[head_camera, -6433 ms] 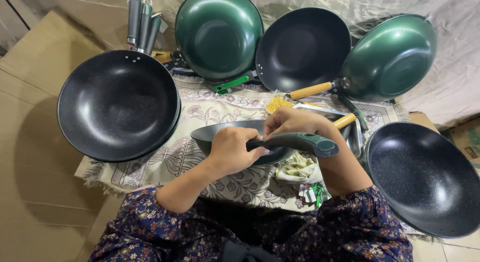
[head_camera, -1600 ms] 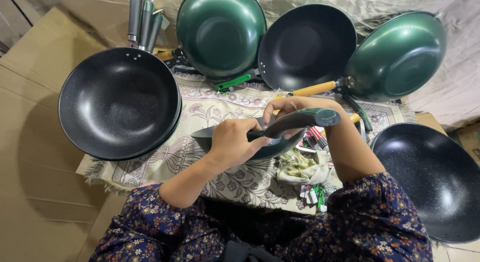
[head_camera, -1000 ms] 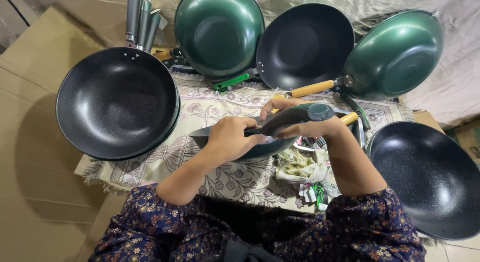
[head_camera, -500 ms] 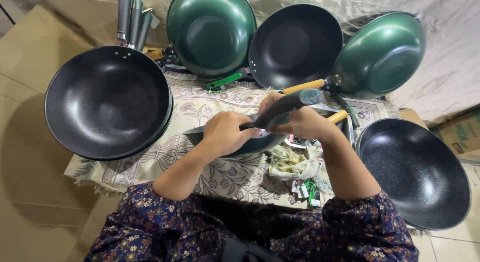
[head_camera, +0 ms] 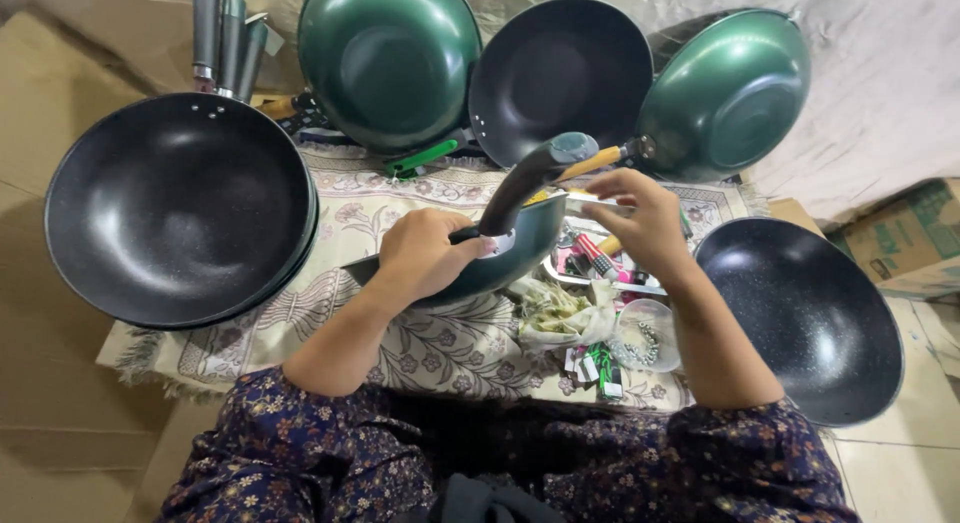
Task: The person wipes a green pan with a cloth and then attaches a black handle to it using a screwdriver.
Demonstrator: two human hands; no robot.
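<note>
The left hand point(head_camera: 425, 253) is clasping the rim of a small green pan point(head_camera: 500, 263) resting on the patterned cloth point(head_camera: 400, 348), its dark handle point(head_camera: 525, 183) rising just right of the knuckles. The right hand point(head_camera: 645, 223) is hovering open beside the handle (half a second ago it was gripping it). A green-and-brown cardboard box point(head_camera: 905, 238) is sitting at far right.
</note>
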